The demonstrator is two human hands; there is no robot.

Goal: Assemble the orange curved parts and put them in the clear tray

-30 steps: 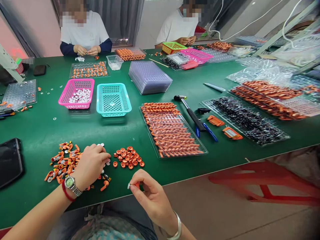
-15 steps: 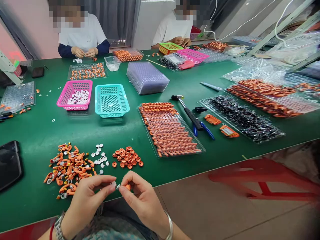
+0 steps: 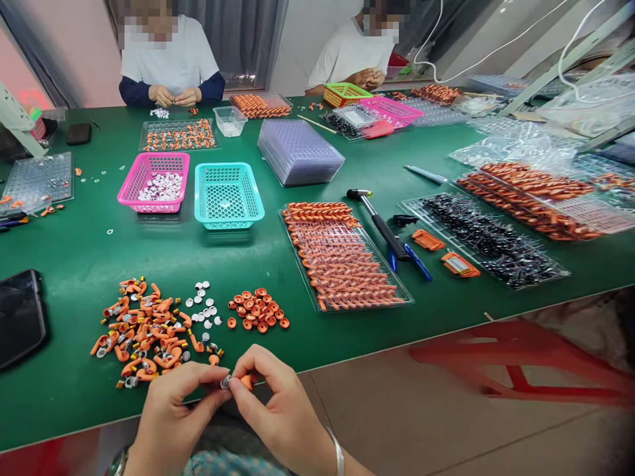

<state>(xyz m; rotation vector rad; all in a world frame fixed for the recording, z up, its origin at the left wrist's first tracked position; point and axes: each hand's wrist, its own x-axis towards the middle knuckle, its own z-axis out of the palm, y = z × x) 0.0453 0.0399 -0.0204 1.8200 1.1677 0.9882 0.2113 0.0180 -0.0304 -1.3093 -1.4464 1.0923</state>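
Far left, a glossy black phone [image 3: 20, 317] lies flat on the green felt table [image 3: 74, 258]; next along, a loose heap of curved orange rubbery pieces with metal rings [image 3: 143, 327], then a scatter of flat white discs [image 3: 203, 309], then a tight cluster of round orange caps [image 3: 258, 309]. Behind them sit a pink mesh basket [image 3: 153, 182] holding white discs and a teal mesh basket [image 3: 227, 196], both perforated plastic. At the near edge the left hand [image 3: 171, 413] and right hand [image 3: 278, 410] are pressed fingertip to fingertip, pinched together on a small metal-and-orange part [image 3: 233, 381] held just off the table edge, below the heap. Right of that, a clear ribbed tray [image 3: 347, 258] packed with orange pieces in rows, a black-handled hammer [image 3: 380, 225], and a tray of dark components [image 3: 489, 238]. Against half a second ago the hands are in much the same spot, thumbs closer over the part; a second ago the left hand was out on the discs while the right held the part alone
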